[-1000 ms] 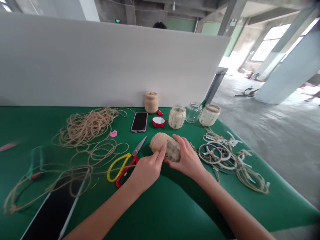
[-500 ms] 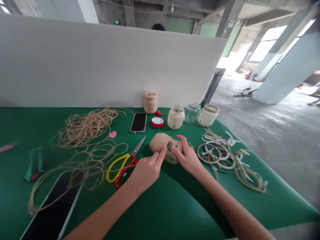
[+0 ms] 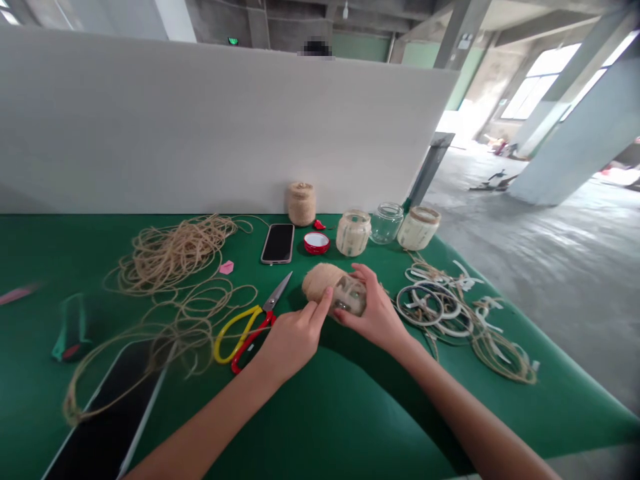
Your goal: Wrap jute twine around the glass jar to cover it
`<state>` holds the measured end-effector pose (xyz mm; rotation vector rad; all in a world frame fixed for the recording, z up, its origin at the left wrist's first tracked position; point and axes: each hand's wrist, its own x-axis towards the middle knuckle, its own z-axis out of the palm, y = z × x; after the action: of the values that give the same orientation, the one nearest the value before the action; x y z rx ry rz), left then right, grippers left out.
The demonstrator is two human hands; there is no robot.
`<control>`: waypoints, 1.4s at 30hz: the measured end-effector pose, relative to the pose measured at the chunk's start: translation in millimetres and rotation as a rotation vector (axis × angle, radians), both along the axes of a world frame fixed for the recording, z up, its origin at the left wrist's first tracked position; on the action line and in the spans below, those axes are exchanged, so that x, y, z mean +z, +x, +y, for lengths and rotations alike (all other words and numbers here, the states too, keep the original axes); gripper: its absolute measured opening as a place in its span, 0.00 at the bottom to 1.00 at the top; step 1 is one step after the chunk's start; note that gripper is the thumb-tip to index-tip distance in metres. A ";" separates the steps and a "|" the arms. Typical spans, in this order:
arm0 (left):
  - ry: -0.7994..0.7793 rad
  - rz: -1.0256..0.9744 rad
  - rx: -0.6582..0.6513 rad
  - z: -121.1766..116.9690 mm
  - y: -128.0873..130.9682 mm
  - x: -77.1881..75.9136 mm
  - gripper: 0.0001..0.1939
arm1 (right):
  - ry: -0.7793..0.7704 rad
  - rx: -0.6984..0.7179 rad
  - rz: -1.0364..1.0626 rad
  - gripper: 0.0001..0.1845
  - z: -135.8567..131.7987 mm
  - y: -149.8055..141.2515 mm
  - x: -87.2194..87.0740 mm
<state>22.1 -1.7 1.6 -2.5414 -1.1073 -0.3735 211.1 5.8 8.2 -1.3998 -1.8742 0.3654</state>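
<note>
A glass jar, partly wrapped in jute twine, is tilted on its side between my hands. My right hand is closed around its unwrapped end, thumb below and fingers over the top. Against the edge of the wrapping presses the index finger of my left hand, the other fingers curled in. A strand of twine runs leftward from my left hand, over the scissors with one yellow and one red handle. It leads toward loose loops and a tangled twine pile.
Behind the jar stand a twine-wrapped jar, a red tape roll, a phone, two covered jars and a clear jar. Rings and cord scraps lie right. A larger dark-screened device and a green tool lie left.
My right hand has shifted its grip, its thumb going over the jar and back underneath, and the jar has turned. The loose twine loop at lower left has slid rightward.
</note>
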 end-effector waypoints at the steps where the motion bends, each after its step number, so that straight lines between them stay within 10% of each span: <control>1: -0.003 0.006 0.002 -0.2 0.0 0.1 0.32 | -0.054 -0.003 0.061 0.41 1.7 1.5 0.0; 8: 0.002 0.025 -0.005 -1.5 1.6 0.6 0.30 | -0.272 0.015 0.339 0.31 10.9 7.3 -7.3; 15: 0.013 0.020 0.004 -1.1 2.0 -3.0 0.29 | 0.186 -0.059 -0.171 0.45 -2.0 0.9 0.1; 19: -0.002 0.006 0.017 0.2 2.8 -5.0 0.28 | 0.170 0.056 -0.321 0.45 -5.5 -0.6 4.1; 42: 0.007 0.027 0.006 3.6 -5.8 3.8 0.26 | -0.193 -0.087 0.332 0.35 11.9 6.1 -10.8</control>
<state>16.3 1.9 5.4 -2.5292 -1.1015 -0.3404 217.3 17.7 -2.5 -1.4406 -1.5345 0.7051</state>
